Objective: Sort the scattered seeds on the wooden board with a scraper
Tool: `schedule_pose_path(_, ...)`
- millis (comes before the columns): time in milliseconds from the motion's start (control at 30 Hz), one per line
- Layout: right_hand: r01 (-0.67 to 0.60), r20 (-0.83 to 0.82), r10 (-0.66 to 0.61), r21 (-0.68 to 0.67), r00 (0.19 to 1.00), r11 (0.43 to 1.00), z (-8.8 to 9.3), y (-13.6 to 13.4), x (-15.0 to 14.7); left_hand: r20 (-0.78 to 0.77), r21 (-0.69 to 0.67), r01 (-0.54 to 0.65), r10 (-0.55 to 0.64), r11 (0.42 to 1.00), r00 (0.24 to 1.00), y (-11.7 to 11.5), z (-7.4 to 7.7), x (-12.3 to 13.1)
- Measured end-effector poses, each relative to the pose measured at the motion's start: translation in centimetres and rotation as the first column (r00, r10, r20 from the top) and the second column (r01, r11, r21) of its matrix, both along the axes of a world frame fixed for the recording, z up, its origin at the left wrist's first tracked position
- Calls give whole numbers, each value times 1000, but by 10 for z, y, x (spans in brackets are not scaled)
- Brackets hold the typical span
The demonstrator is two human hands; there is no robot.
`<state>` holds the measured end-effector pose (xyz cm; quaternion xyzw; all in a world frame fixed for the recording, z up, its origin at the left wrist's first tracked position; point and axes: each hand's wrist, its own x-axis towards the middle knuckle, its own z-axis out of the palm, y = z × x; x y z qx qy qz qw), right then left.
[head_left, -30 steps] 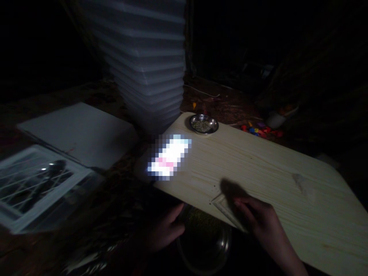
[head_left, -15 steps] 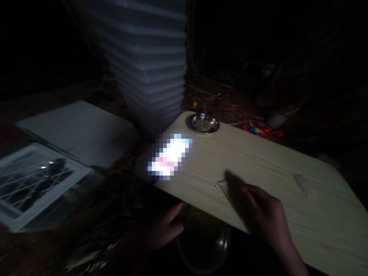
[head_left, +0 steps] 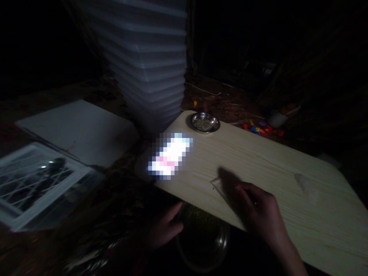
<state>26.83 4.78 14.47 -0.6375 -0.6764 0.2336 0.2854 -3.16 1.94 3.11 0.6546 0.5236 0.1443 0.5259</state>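
Note:
In the dim light my right hand (head_left: 258, 211) rests on a pale wooden board (head_left: 276, 168), fingers bent down onto a small clear triangular piece (head_left: 220, 188) lying near the board's front edge. My left hand (head_left: 168, 226) is below the board's near corner, fingers curled against the rim of a glass bowl (head_left: 205, 241) holding something greenish. Whether that hand grips the rim is hard to see.
A small metal dish (head_left: 205, 122) with grainy contents sits at the board's far corner. A bright blurred rectangle (head_left: 170, 155) lies on the board's left end. Behind stands a tall stack of plastic containers (head_left: 149, 61). A white sheet (head_left: 77, 130) and a lidded tray (head_left: 37, 180) lie left. Coloured bits (head_left: 261, 130) lie far right.
My right hand slid the clear triangular piece a little farther onto the board, then slightly back to the left. My left hand stayed at the bowl.

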Motion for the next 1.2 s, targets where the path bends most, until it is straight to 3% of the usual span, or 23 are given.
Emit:
schedule_pose_path(200, -1, 18, 1, 8, 1000, 1000, -2, -2, -2, -61, 18, -17, 18, 1000, 998, 0, -3, 0)
schedule_pose_path(333, -41, 1, 41, 12, 999, 999, -1, -3, -3, -1, 24, -16, 16, 1000, 1000, -1, -1, 0)
schedule_pose_path(500, 21, 22, -22, 51, 1000, 998, 2, -4, 4, 15, -20, -23, 23, 1000, 1000, -1, -1, 0)
schedule_pose_path(667, 17, 27, -18, 14, 999, 1000, 0, -7, 3, 35, 50, 9, -11, 999, 999, 0, 1, 0)
schedule_pose_path(867, -11, 21, 10, 26, 1000, 1000, 0, -7, -1, 28, 37, -10, 9, 999, 1000, -2, -6, -1)
schedule_pose_path(1200, -75, 17, 75, 2, 997, 997, 2, -10, -8, 5, 55, 2, -2, 998, 1000, -1, -1, 0)
